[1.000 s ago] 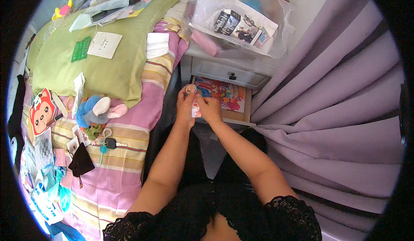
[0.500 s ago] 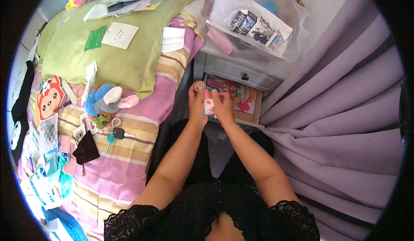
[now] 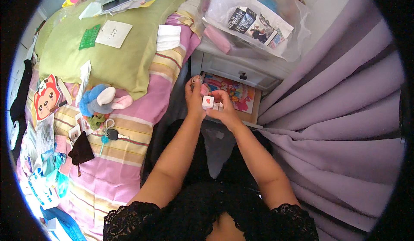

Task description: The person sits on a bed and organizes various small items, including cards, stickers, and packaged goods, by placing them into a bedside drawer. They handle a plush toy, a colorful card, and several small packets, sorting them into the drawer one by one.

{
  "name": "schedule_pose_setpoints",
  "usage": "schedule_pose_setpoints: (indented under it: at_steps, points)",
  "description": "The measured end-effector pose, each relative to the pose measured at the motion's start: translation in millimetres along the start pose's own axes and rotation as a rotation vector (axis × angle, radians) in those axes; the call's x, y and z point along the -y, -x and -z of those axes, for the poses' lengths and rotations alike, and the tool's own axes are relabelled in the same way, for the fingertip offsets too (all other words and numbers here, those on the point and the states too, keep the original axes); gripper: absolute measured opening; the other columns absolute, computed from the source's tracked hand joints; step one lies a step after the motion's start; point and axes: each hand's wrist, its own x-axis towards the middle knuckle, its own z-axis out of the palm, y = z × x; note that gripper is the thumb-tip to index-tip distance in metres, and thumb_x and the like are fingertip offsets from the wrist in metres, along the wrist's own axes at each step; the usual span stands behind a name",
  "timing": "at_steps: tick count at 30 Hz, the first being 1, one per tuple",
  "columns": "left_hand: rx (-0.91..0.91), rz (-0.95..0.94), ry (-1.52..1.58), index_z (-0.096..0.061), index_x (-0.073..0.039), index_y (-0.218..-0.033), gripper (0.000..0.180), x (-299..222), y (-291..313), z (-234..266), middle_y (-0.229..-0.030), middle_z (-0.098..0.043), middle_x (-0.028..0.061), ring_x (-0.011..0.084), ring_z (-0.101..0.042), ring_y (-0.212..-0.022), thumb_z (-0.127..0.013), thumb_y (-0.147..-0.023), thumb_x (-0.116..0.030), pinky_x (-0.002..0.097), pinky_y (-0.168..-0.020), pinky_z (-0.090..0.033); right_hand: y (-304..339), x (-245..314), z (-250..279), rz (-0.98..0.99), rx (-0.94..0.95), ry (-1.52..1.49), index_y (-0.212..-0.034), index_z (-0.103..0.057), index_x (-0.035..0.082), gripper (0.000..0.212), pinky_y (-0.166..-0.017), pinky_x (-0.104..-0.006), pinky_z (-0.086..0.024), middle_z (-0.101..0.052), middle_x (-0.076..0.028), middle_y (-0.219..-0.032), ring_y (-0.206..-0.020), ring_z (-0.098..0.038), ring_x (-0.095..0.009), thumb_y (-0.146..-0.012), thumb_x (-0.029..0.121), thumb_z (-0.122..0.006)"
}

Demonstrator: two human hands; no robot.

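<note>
Above the open drawer, both my hands are close together. My right hand (image 3: 224, 110) is closed on a small white box (image 3: 208, 101) with a red heart on its facing side; white pieces also show by its fingers. My left hand (image 3: 193, 95) is closed at the box's left, its fingers curled around a small round, pale thing near the fingertips, too small to name. A pink piece (image 3: 204, 89) shows between the hands, just beyond the box. The drawer (image 3: 258, 107) holds a colourful printed sheet (image 3: 241, 96).
A white nightstand (image 3: 267, 75) bears a clear plastic bag (image 3: 297, 29) with printed items. On the bed at left lie a green pillow (image 3: 129, 68), plush toy (image 3: 97, 101), keys (image 3: 113, 134), black pouch (image 3: 81, 149) and fox-face card (image 3: 46, 98). A grey-purple curtain (image 3: 336, 111) hangs at right.
The small box has been turned, so its square heart-marked side faces up instead of its long pink-and-white side. My right fingers have shifted round it. The whole view has moved slightly.
</note>
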Motion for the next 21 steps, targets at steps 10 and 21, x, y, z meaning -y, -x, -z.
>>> schedule_pose_setpoints:
  at_steps: [10, 21]
  points:
    - [-0.105, 0.071, 0.023, -0.049, -0.012, -0.111, 0.035, 15.5, -11.8, 12.8, -0.080, -0.058, 0.0040, 0.0109, -0.053, -0.060, -0.060, -0.089, -0.036, 0.0252, -0.050, -0.045, -4.8, -11.0, 9.7, 0.269, 0.040, 0.433, -0.115, -0.050, 0.008, 0.056, -0.092, -0.0331, -0.041, -0.048, -0.006, -0.112, -0.107, -0.051, -0.022, -0.062, -0.008, -0.062]
    - [0.005, 0.211, 0.087, -0.048, -0.013, -0.113, 0.034, 15.1, -7.1, 30.1, -0.081, -0.060, 0.0075, 0.0133, -0.051, -0.048, -0.055, -0.091, -0.039, 0.0252, -0.040, -0.043, -69.8, -36.3, 99.3, 0.084, -0.480, 1.064, -0.116, -0.053, 0.007, 0.053, -0.089, -0.0441, -0.044, -0.054, -0.019, -0.114, -0.102, -0.054, -0.038, -0.065, 0.017, -0.066]
